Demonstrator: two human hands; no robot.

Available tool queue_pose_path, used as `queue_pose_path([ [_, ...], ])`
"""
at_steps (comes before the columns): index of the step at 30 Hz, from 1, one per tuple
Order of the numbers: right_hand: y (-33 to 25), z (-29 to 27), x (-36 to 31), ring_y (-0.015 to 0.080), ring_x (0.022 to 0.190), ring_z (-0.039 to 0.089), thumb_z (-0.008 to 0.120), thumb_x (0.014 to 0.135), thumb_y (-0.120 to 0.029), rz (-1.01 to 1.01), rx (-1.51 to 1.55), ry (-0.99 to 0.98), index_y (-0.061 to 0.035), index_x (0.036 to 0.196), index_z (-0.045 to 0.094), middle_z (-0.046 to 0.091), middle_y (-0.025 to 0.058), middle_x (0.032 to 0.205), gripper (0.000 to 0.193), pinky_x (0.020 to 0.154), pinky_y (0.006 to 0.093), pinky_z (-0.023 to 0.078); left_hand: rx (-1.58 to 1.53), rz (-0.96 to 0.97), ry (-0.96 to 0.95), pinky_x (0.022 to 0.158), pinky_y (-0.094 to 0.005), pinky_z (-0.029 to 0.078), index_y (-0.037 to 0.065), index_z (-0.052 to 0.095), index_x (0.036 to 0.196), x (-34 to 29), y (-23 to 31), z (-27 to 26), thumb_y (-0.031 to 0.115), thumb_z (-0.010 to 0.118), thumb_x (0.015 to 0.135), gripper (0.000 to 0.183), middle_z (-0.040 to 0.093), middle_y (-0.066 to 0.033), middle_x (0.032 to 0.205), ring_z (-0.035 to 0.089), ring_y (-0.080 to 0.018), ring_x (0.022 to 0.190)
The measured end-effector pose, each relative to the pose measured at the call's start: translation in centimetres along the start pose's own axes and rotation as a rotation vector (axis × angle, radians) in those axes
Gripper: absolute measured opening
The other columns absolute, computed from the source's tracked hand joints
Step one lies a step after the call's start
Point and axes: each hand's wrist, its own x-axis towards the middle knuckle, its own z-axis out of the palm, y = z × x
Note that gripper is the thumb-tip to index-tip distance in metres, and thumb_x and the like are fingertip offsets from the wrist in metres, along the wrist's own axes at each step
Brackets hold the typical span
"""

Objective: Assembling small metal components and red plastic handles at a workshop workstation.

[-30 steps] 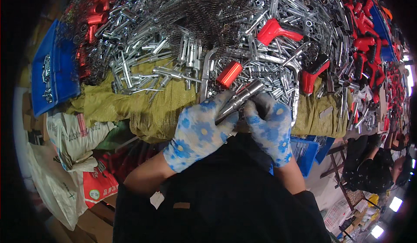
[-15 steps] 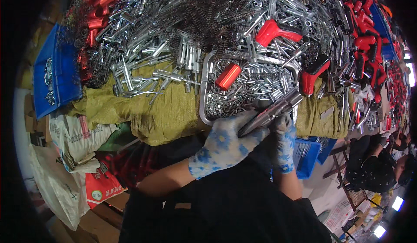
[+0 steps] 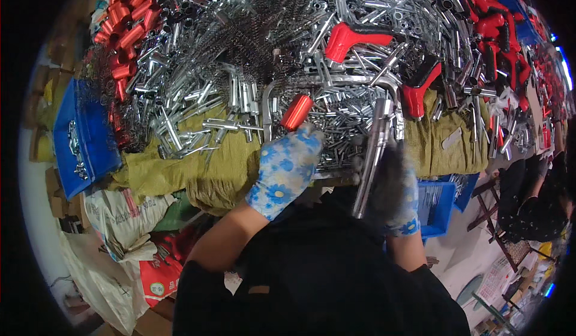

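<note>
In white gloves with blue flowers, both my hands work over a metal tray (image 3: 268,120) of small metal pins and bits. My right hand (image 3: 393,186), its fingers dark and smeared, is closed on a shiny metal tube assembly (image 3: 373,156), held almost upright with its lower end toward me. At the tray's near left, my left hand (image 3: 287,165) reaches down among the small parts. Its fingertips are hidden behind the back of the glove. Just beyond them a red metal sleeve (image 3: 297,113) lies on the parts; whether they touch it I cannot tell.
Heaped behind the tray are metal tubes, dark springs (image 3: 264,33) and red sleeves (image 3: 129,36). Red-and-black pistol-shaped handles (image 3: 345,42) lie nearby. Blue bins (image 3: 81,147) stand left and right (image 3: 437,207). Yellow-green woven cloth (image 3: 225,171) covers the front edge. Another person sits at far right.
My left hand has left the tube assembly and moved left, down to the tray. My right hand keeps the assembly, now turned from slanted to nearly upright. The view has shifted slightly.
</note>
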Motion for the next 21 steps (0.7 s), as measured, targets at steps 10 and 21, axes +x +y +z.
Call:
queue_pose_path([
  [10,0.9,0.4,0.6,0.0132,0.067,0.058,0.050,0.099,-0.028,0.117,-0.208,-0.140,-0.0073,0.147,0.028,0.060,0.0085,0.101,0.057,0.056,0.0257,0.050,-0.849,-0.260,-0.028,0.064,-0.0269,0.052,0.001,0.063,0.087,0.2,0.5,-2.9,0.007,0.069,0.078,0.013,0.068,-0.0076,0.081,0.066,-0.0128,0.070],
  [21,0.2,0.1,-0.1,0.0129,0.066,0.058,0.053,0.096,-0.031,0.104,-0.388,-0.255,0.0000,0.146,0.028,0.060,0.0094,0.098,0.064,0.058,0.0248,0.047,-0.993,-0.306,-0.226,0.071,-0.0277,0.051,0.004,0.068,0.090,0.8,0.5,-4.6,0.017,0.077,0.076,0.021,0.069,-0.0062,0.085,0.065,-0.0118,0.078],
])
